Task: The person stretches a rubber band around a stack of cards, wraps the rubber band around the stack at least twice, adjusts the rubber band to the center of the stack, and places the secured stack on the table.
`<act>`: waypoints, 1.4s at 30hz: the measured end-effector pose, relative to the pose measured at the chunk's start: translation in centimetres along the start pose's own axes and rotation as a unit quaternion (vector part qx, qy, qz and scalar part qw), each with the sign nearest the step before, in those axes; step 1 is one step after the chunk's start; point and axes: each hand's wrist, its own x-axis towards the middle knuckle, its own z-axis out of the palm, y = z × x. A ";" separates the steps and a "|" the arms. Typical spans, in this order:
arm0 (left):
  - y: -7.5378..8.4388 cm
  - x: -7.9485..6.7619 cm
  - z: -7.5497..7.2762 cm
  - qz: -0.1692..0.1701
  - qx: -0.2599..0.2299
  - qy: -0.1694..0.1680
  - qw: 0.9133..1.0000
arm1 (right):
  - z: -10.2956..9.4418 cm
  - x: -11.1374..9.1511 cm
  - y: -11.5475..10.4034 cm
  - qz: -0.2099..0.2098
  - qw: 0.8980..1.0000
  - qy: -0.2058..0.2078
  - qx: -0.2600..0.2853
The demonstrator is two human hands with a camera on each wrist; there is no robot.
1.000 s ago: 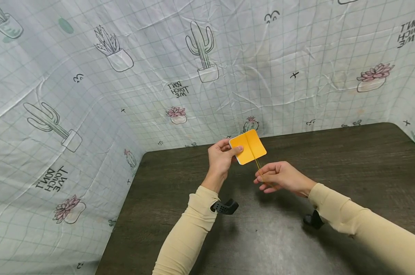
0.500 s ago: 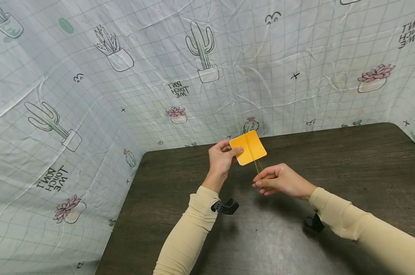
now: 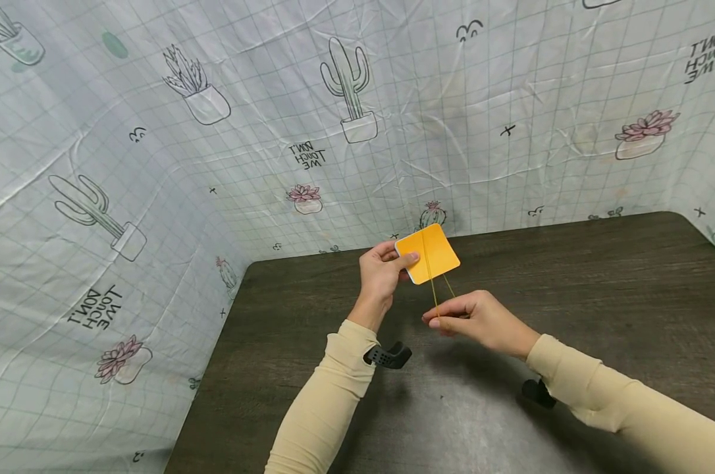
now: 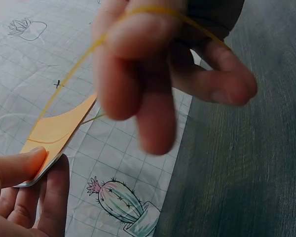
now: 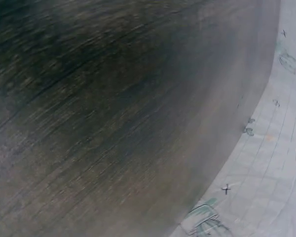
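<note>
My left hand [image 3: 380, 273] grips an orange square card [image 3: 439, 255] with rounded corners and a pale edge, thumb on its face and fingers behind. It may be a thin stack; I cannot tell. A thin yellow rubber band [image 3: 434, 289] runs across the card's face and stretches down toward me. My right hand [image 3: 482, 322], below and right of the card, pinches the band between thumb and fingers. In the left wrist view the band [image 4: 71, 71] arcs from the card over the blurred right hand [image 4: 143, 64]. The right wrist view shows neither hand nor card.
A dark wood-grain table [image 3: 274, 368] lies beneath both hands. Behind it and at the left hangs a pale gridded cloth [image 3: 245, 99] printed with cacti. Dark straps [image 3: 390, 356] sit at both wrists, below the beige sleeves.
My right hand has moved slightly left and toward me, drawing the rubber band's strands wider apart below the card. The left hand and card stay nearly still.
</note>
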 end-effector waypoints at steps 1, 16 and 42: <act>0.0 0.0 0.0 0.000 -0.002 0.000 1.000 | 0.2 -0.1 0.0 -0.023 0.999 0.007 -0.025; 0.1 -0.3 0.4 0.010 -0.025 -0.010 1.000 | 1.5 0.3 -0.2 -0.302 0.905 0.065 -0.293; 0.1 -0.6 1.3 0.030 -0.104 0.020 0.994 | 3.1 1.3 -1.3 -0.237 0.915 0.172 -0.277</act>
